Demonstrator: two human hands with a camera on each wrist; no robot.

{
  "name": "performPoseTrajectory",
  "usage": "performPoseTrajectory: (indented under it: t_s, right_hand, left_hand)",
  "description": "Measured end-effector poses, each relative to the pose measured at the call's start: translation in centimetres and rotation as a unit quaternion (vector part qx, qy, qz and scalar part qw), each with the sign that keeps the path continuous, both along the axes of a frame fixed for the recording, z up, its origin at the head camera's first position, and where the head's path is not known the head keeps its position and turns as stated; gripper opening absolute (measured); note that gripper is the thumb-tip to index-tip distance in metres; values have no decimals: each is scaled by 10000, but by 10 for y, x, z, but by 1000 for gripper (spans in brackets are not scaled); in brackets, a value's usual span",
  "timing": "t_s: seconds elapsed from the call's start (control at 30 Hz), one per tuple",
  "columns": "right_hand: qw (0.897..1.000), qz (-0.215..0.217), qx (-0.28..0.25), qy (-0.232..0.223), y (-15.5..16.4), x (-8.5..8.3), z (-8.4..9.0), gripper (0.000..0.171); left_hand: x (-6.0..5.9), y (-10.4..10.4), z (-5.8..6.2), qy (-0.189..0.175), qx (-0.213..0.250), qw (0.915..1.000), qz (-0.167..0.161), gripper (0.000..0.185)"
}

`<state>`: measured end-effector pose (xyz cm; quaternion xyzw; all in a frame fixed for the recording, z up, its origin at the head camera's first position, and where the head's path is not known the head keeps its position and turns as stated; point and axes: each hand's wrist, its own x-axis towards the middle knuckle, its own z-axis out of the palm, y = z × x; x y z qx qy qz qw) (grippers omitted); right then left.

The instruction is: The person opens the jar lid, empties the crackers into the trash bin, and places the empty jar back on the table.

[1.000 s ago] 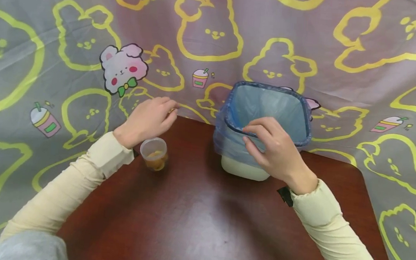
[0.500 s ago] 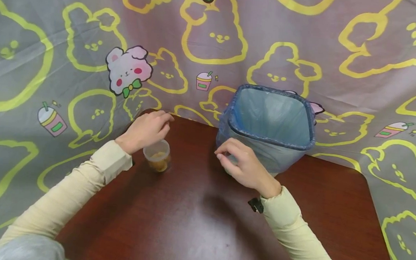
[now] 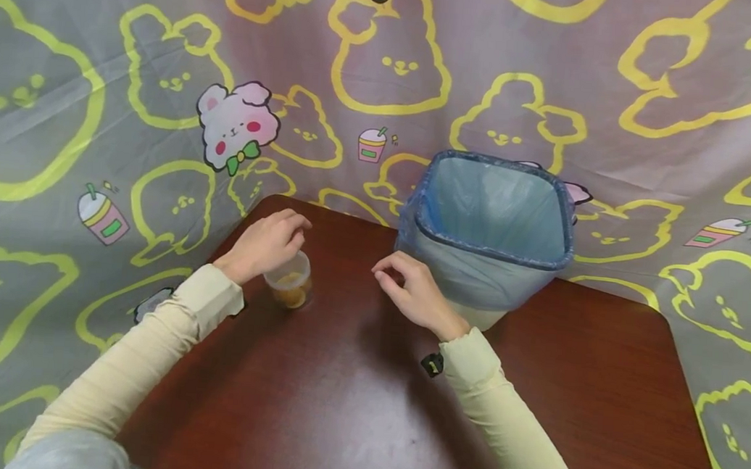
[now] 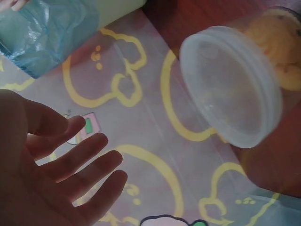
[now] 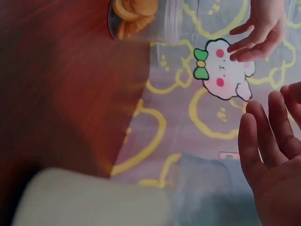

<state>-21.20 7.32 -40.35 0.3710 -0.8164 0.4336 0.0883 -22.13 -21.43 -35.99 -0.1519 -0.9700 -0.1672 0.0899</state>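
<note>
A small clear plastic cup (image 3: 290, 287) with orange-brown food in it stands on the dark red-brown table (image 3: 350, 407). My left hand (image 3: 269, 243) hovers just above and left of its rim, holding nothing. The left wrist view shows that hand's fingers (image 4: 80, 160) spread and apart from the cup (image 4: 235, 89). My right hand (image 3: 411, 289) is low over the table between the cup and the bin, fingers loosely curled and empty. A white bin (image 3: 474, 315) lined with a blue bag (image 3: 490, 221) stands just right of it.
A grey cloth with yellow cartoon outlines (image 3: 393, 69) hangs close behind and around the table. The table's rounded right corner (image 3: 660, 320) lies beyond the bin. In the right wrist view the bin's white base (image 5: 89, 197) fills the lower left.
My right hand has left the bin's rim and come down and left, to between cup and bin. My left hand has dropped closer to the cup.
</note>
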Motion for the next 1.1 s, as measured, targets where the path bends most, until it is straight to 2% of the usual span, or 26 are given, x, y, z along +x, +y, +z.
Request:
performPoseTrajectory:
  t_s: [0.23, 0.47, 0.53, 0.6, 0.73, 0.97, 1.03, 1.1]
  right_hand:
    - [9966, -385, -360, -634, -22, -6, -16, 9]
    - [9898, -606, -603, -1143, -45, -11, -29, 15]
    - [9854, -612, -725, -1411, -51, -11, -32, 18]
    - [9770, -555, -952, -1825, -58, -11, -36, 21]
    - [9522, -382, -1507, -2630, -70, -11, -43, 30]
    - [9269, -354, -1725, -3314, -84, -7, -56, 47]
    - [9139, -318, -1863, -3593, -88, -5, -60, 50]
    - [8945, -237, -2108, -3935, -91, -4, -64, 51]
  left_hand:
    - [-3, -10, -14, -176, 90, 9995, 238, 31]
    - [-5, -19, -30, -539, 194, 9969, 536, 34]
    - [-7, -22, -36, -646, 174, 9960, 585, 35]
    - [-9, -25, -42, -728, 151, 9953, 614, 36]
    - [-11, -29, -49, -849, 111, 9939, 693, 38]
    - [-11, -31, -57, -1356, 15, 9878, 772, 46]
    - [-11, -32, -59, -1458, 18, 9865, 746, 48]
    - [-12, -31, -61, -1515, 32, 9857, 736, 49]
